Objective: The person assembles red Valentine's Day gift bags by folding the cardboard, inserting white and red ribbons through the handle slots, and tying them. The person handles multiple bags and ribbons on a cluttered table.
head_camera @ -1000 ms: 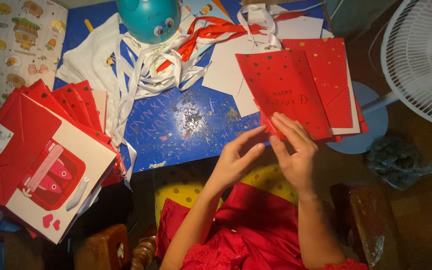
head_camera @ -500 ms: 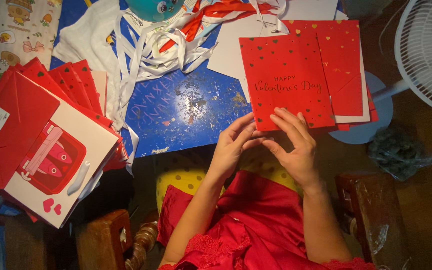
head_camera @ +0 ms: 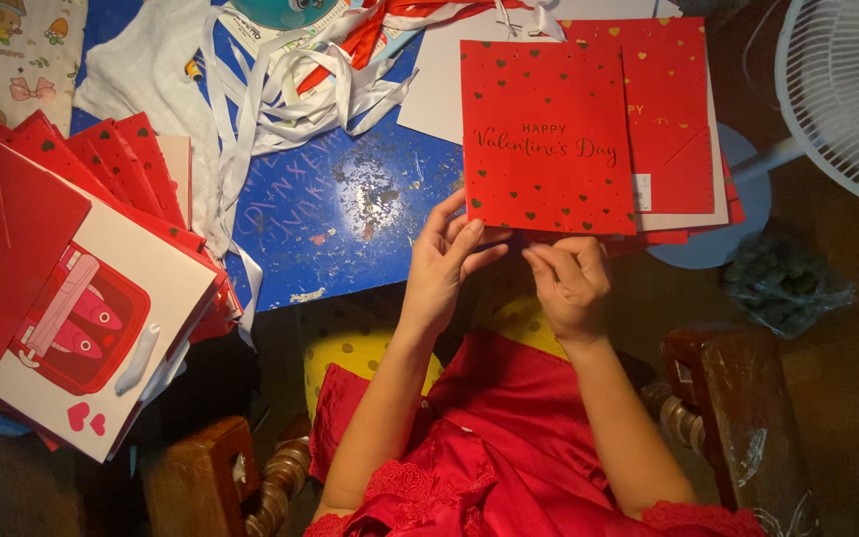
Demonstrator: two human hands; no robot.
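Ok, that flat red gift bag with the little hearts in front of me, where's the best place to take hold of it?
Probably the bottom edge, coming from the near side. The red gift bag lies flat, that edge overhanging the blue table toward the person. The left hand and right hand already meet it there; its other edges rest on more bags.

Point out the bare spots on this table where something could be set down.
One free patch: the scuffed blue tabletop, bordered by the white ribbons above, the stack of red bags at left, and the left hand with the red heart-dotted bag at right. Everything else is crowded with bags, ribbons and paper.
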